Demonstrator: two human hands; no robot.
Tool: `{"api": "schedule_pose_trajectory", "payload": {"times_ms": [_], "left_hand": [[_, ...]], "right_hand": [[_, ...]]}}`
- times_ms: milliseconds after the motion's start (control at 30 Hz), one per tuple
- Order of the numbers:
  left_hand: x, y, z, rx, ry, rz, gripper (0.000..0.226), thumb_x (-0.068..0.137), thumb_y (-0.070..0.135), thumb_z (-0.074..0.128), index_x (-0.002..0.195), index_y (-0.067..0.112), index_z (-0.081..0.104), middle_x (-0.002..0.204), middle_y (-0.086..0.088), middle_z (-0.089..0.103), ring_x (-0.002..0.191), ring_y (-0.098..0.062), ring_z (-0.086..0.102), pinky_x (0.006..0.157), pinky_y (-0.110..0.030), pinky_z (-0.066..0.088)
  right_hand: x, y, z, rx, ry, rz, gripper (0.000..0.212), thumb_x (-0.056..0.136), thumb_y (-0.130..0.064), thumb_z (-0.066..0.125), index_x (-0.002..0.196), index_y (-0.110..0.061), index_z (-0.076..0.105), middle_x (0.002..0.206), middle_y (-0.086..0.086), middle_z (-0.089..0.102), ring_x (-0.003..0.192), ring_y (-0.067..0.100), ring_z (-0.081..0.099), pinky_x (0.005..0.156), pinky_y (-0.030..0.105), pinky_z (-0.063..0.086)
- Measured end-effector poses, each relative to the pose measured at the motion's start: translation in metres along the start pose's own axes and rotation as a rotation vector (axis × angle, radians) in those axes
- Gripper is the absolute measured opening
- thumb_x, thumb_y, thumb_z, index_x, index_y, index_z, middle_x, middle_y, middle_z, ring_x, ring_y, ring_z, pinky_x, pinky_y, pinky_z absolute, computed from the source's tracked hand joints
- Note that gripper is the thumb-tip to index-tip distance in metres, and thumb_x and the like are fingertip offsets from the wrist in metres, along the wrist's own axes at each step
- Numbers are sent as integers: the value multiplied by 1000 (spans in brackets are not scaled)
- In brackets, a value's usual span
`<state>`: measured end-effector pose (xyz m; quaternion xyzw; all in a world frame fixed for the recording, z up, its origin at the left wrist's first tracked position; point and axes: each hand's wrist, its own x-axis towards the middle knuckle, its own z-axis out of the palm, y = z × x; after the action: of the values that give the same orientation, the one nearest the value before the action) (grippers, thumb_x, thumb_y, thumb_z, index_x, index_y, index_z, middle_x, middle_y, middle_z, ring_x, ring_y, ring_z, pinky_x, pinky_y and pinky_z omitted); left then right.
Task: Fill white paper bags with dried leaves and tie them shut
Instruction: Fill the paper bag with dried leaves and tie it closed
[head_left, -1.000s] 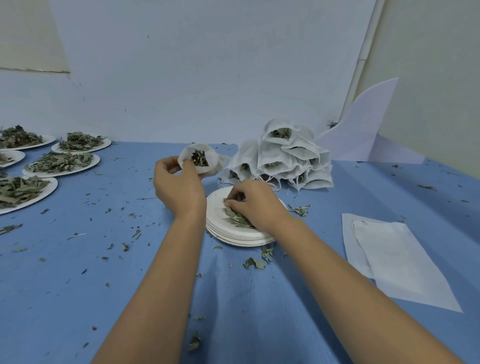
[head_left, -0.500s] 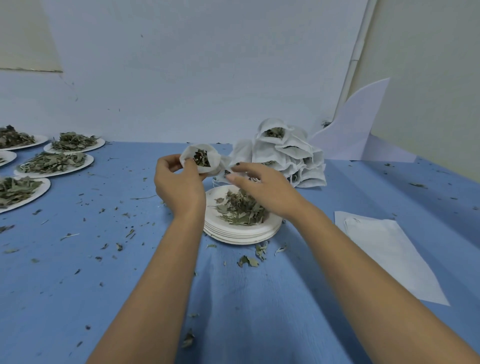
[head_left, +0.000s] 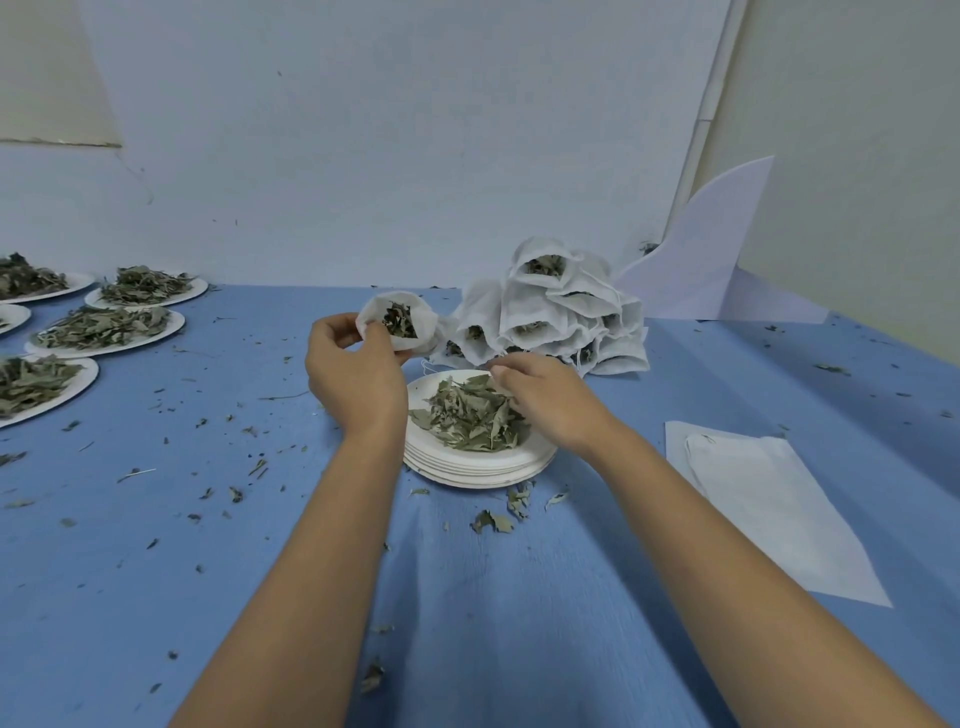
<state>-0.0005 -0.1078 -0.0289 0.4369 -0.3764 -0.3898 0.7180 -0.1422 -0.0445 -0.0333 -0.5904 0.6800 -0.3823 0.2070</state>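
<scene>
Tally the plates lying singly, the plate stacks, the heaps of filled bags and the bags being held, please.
Single plates: 5
Plate stacks: 1
Heaps of filled bags: 1
Held bags: 1
Total: 8

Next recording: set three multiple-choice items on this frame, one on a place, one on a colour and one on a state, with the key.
1. Where do the flat empty bags lie?
A. on the table, right of the plate stack
B. on a chair
C. on the floor

2. What colour covers the table?
A. green
B. blue
C. red

3. The bag in the left hand is:
A. tied shut
B. flat and empty
C. open with leaves inside

Key:
1 A, they lie flat to the stack's right.
2 B, the surface is blue throughout.
3 C, leaves show in its open mouth.
</scene>
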Motion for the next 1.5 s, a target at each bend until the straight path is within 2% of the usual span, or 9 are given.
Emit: {"api": "schedule_pose_trajectory", "payload": {"times_ms": [267,467,533,600,767,967,1067,1300,1500], "left_hand": [[0,-1,0,5,-1,-11,10,89,6,57,88,16,55,84,5,56,69,-11,63,55,-20,54],[3,-2,-1,5,17,-33,9,89,5,56,93,13,56,96,-5,60,83,-20,66,56,-18,54],[2,-2,-1,7,12,-39,9,89,5,56,93,12,56,97,-6,61,85,-22,67,54,-17,54],[1,-2,-1,8,9,-35,10,88,4,56,93,13,56,97,-6,61,87,-23,67,55,-17,54],[2,-3,-2,6,14,-31,11,88,4,57,93,13,56,96,-5,61,87,-22,67,55,-17,54],[-1,-10,0,-66,3,-139,10,92,5,55,95,14,52,89,1,60,78,-11,63,53,-13,50],[1,-10,1,-84,2,-178,10,94,7,54,96,16,50,85,6,56,75,-5,58,56,-15,49],[-2,-7,6,-173,-54,-293,8,96,7,51,102,12,47,86,6,55,73,-4,57,50,-10,47],[-14,-7,15,-135,-103,-314,7,97,7,50,102,11,47,88,4,54,79,-10,57,62,-18,49]], "right_hand": [[8,12,2,-317,-319,-237,87,75,-63,63,147,-47,18,159,-13,0,146,9,-8,117,37,2],[15,12,9,-319,-375,-241,62,84,-51,62,141,-39,40,153,-17,27,142,6,23,112,21,20],[13,10,8,-357,-338,-261,52,89,-45,59,139,-34,46,138,-22,48,128,-3,41,101,14,31],[10,8,8,-354,-274,-277,41,94,-34,57,134,-29,53,79,-36,60,78,-28,49,72,0,36],[13,6,13,-372,-114,-255,32,95,-15,54,125,-23,62,50,-7,46,39,2,39,46,12,33],[10,1,20,-211,-108,-186,33,92,-20,58,123,-28,64,80,-6,67,47,-6,47,50,11,37],[3,0,14,-75,-58,-163,47,87,-30,61,132,-37,53,126,-14,58,88,-11,52,75,11,38],[-1,-3,10,15,-105,36,48,97,-27,40,144,-24,37,147,-5,39,132,12,36,92,18,25],[0,-18,25,-97,-142,15,37,103,-31,30,120,-9,54,126,8,54,118,25,46,84,27,27]]}}
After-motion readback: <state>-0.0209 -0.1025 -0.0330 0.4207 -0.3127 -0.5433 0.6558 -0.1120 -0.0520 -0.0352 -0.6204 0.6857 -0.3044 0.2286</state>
